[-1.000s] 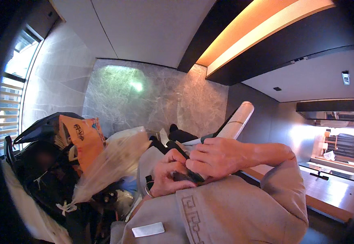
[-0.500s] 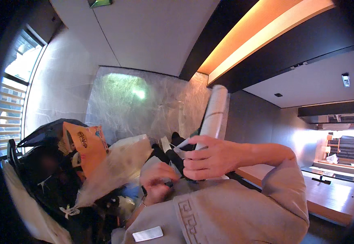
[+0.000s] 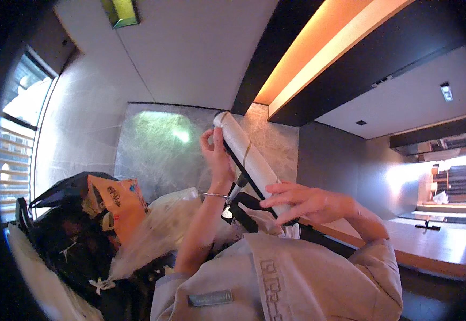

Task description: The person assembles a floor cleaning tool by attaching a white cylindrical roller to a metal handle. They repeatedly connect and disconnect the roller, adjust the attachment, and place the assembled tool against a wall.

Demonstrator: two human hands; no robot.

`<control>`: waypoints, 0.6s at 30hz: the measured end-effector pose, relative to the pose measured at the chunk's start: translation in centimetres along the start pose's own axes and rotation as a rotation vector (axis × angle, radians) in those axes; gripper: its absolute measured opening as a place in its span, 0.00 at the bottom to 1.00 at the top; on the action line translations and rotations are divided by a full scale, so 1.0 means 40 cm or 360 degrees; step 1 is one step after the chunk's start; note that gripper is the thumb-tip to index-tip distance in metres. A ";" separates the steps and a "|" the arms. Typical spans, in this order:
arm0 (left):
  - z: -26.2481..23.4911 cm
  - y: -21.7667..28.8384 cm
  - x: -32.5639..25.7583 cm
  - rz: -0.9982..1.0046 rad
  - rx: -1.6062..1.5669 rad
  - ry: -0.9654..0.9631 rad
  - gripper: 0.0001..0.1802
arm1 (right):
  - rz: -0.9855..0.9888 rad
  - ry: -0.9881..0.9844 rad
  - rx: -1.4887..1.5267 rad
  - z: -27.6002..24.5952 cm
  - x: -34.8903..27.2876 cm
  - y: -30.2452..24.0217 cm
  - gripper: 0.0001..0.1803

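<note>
Marbled grey surface [image 3: 158, 144] behind; white roll [image 3: 254, 160] slants between hands [image 3: 219, 158] [image 3: 313, 203].

White roll [image 3: 249, 150] across middle, bags [image 3: 120, 206] left, room beyond

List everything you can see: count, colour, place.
Roll: 1, whitish, slanting across centre
Orange bag: 1, orange, lower left
Plastic bag: 1, translucent whitish, beside orange bag
Black items: count unclear, black, lower left
Slatted window: 1, pale, far left
Marbled surface: 1, grey, behind roll
Light strip: 1, orange, upper right
Fixture: 1, greenish, top left
Ledge: 1, brown edge, right
Bracelet: 1, silvery, left wrist
Badge: 1, greyish, chest
Garment: 1, greyish, lower centre
Left hand: 1, bare, at roll's upper end
Right hand: 1, bare, spread over roll's lower end
</note>
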State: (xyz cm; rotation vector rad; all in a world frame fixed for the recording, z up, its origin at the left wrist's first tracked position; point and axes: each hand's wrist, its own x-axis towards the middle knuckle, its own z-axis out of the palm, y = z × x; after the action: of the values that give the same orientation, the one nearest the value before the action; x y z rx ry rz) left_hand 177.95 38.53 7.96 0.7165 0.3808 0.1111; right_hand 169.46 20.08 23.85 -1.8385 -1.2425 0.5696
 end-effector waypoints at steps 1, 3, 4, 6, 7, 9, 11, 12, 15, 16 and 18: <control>0.031 0.018 -0.020 -0.0007 0.0015 -0.0020 0.20 | 0.0123 0.0154 0.0112 -0.013 -0.013 -0.003 0.18; 0.074 0.060 -0.073 0.0000 0.0033 -0.0051 0.23 | 0.0350 0.0446 0.0330 -0.041 -0.035 -0.020 0.17; 0.045 0.047 -0.079 0.0007 0.0087 -0.0178 0.24 | 0.0516 0.0602 0.0290 -0.025 -0.008 -0.020 0.20; 0.018 0.047 -0.119 -0.0059 0.0216 -0.0390 0.26 | 0.0890 0.0740 0.0231 -0.018 0.074 -0.042 0.29; 0.031 0.069 -0.153 -0.0079 0.0354 -0.0426 0.22 | 0.1110 0.0739 0.0195 -0.019 0.112 -0.057 0.32; 0.037 0.096 -0.181 0.0086 0.0552 -0.0502 0.16 | 0.0903 0.0586 -0.0087 0.005 0.121 0.013 0.40; 0.008 0.111 -0.164 0.0445 0.0669 -0.0562 0.13 | 0.0768 0.0405 -0.0074 -0.005 0.141 0.025 0.38; 0.018 0.143 -0.161 0.0532 0.0749 -0.0550 0.06 | 0.0697 0.0361 -0.0046 -0.005 0.143 0.027 0.36; 0.007 0.180 -0.159 0.0651 0.1083 -0.0691 0.09 | 0.0830 0.0386 0.0053 0.028 0.172 0.015 0.34; 0.007 0.175 -0.157 0.0807 0.1135 -0.0687 0.13 | 0.0924 0.0315 -0.0012 0.027 0.189 0.010 0.34; -0.014 0.185 -0.137 0.0749 0.1138 -0.0811 0.16 | 0.1106 0.0180 -0.0142 0.017 0.226 -0.006 0.34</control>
State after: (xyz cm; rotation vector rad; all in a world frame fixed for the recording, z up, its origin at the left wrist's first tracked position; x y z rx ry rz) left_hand 172.87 43.19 14.11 1.4932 -0.2685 0.2342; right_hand 172.53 28.62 24.36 -2.3410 -0.5336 0.7692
